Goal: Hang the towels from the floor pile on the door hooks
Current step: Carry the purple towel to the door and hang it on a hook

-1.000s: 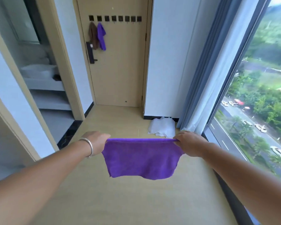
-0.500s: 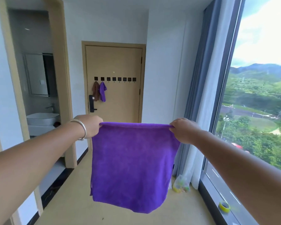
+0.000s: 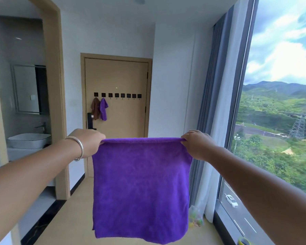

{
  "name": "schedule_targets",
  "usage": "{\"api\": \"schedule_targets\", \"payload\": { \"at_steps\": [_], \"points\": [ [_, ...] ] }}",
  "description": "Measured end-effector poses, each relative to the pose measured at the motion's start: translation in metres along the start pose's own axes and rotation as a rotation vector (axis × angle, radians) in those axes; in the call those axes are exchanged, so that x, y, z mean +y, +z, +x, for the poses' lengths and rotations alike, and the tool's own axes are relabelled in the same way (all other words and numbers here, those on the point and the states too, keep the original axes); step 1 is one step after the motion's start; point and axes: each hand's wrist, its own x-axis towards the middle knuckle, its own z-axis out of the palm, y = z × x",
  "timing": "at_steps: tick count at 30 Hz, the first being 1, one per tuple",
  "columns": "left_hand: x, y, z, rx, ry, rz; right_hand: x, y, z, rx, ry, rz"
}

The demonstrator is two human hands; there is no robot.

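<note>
Item: purple towel [image 3: 141, 188], held spread betw. our two hands, top edge level, body hanging flat w/ its lower hem free of the floor.

Landmark: door [image 3: 129, 119], straight ahead at the corridor end, well apart from us.

- Left hand [image 3: 88, 142]: fingers curled, pinching the towel's top left corner; arm nearly straight, bracelet at wrist.
- Right hand [image 3: 196, 144]: fingers curled round the top right corner; arm reaching fwd at the same height.
- Hook row [image 3: 117, 95]: across the door at upper-mid height, eight black squares. The two at the left end carry a brown towel [image 3: 95, 108] and a small purple towel [image 3: 103, 109]; the third hook [image 3: 110, 95] and the rest to its right look bare.

Key relation: towel's long top edge runs parallel to the door face; free hooks lie ahead of and above both hands. We judge the left hand a shade nearer the third hook, so that corner prob. goes up first, after we close the gap to the door.

Floor pile: not in view.
</note>
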Motion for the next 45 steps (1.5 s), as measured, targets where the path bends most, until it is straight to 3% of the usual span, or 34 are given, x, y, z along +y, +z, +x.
{"api": "schedule_targets", "payload": {
  "at_steps": [22,30,45],
  "points": [
    [-0.159,0.146,0.205,-0.039,-0.02,0.004,-0.102,0.117,0.286,-0.024,-0.019,0.022],
    [-0.192,0.213,0.276,-0.103,-0.059,0.015,-0.115,0.188,0.396,-0.032,-0.088,0.046],
    [-0.233,0.27,0.426,-0.154,-0.225,0.072,-0.111,0.275,0.594,-0.002,-0.19,0.145]
  ]
}}
